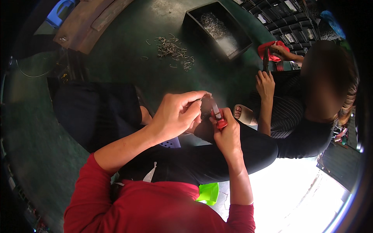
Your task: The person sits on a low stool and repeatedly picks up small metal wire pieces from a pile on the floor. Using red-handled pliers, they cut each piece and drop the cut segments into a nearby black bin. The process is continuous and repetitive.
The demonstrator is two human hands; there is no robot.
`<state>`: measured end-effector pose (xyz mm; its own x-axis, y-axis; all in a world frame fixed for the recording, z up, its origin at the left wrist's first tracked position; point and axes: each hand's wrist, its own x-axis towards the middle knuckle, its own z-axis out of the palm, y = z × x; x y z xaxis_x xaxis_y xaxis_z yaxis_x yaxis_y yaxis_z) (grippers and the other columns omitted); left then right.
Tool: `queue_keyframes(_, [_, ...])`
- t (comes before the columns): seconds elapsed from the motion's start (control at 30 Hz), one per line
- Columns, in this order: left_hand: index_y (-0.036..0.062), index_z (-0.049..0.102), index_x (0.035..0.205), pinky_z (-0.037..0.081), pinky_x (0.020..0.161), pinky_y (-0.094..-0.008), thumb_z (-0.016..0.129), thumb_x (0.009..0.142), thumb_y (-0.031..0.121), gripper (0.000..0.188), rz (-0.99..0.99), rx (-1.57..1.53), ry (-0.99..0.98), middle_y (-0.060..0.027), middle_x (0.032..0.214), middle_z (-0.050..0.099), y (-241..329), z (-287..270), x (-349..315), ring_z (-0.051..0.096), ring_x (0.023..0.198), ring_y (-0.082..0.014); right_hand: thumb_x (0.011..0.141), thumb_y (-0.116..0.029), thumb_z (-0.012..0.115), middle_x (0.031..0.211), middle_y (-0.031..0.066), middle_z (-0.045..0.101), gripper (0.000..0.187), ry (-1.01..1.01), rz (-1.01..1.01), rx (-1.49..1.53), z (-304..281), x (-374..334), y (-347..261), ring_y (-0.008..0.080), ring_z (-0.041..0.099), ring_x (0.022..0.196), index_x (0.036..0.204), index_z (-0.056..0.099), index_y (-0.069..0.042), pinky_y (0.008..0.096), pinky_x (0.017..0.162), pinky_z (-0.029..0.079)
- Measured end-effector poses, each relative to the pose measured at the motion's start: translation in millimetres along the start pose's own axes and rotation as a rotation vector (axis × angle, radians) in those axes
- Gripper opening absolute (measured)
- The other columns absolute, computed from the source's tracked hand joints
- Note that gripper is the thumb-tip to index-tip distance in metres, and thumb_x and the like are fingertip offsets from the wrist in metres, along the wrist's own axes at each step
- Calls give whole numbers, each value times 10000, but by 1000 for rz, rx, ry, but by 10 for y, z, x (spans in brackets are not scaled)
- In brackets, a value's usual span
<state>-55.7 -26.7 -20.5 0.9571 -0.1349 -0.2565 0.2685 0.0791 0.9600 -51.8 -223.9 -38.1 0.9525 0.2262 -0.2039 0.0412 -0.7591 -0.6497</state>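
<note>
My left hand [175, 115] is raised above my lap, its thumb and forefinger pinched together. Whatever small thing they hold is too small and blurred to make out. Close by on the right, my right hand [228, 136] is closed around a hand tool with a red handle [221, 123] and a narrow metal end [215, 108]. The metal end points up toward my left fingertips; whether it touches what they pinch, I cannot tell. The exact kind of tool does not show.
Ahead on the dark green floor lies a loose pile of small bent metal pieces [171, 48]. A black bin [186, 19] behind it holds more. On the right sits a co-worker [311, 128] holding a dark tool [265, 60]. A wooden bench [87, 23] stands far left.
</note>
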Motion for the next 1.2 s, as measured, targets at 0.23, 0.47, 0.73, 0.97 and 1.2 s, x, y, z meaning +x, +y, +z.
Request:
queue_keyframes(0.23, [-18,582,1232,406,479,-193,481,954,57,305,-16,-68,32,-32,633,582,-45,52,23,491,521,-36,786,13,595,895,209,604,229,69,-55,33,92,93,91,428,605,827,1000,530,-38,461,679,480])
queue_keyframes(0.47, [-25,576,1223,415,482,-199,480,958,58,294,-1,-57,76,-37,649,584,-107,84,36,499,529,-43,773,22,595,900,198,605,267,118,-101,-46,162,128,144,421,607,829,1021,519,-42,471,690,480])
queue_keyframes(0.73, [-18,567,1091,499,545,-266,476,946,71,193,60,328,127,-90,712,655,-388,-66,468,629,593,-128,846,-92,632,930,212,656,242,-79,99,141,4,186,217,422,621,916,1051,516,-38,445,754,482])
queue_keyframes(0.97, [-24,600,994,505,552,-313,574,917,179,219,223,532,199,-123,701,669,-232,88,2107,647,555,-175,863,-152,657,905,192,665,264,-41,298,213,-128,213,335,370,643,883,1054,517,-35,401,755,483])
queue_keyframes(1.2, [86,672,1029,518,779,-436,687,806,292,304,376,935,341,-150,935,694,-445,-339,3007,661,901,-337,854,-100,663,852,182,660,239,-6,315,271,-150,253,391,335,664,859,1025,517,-18,351,743,490])
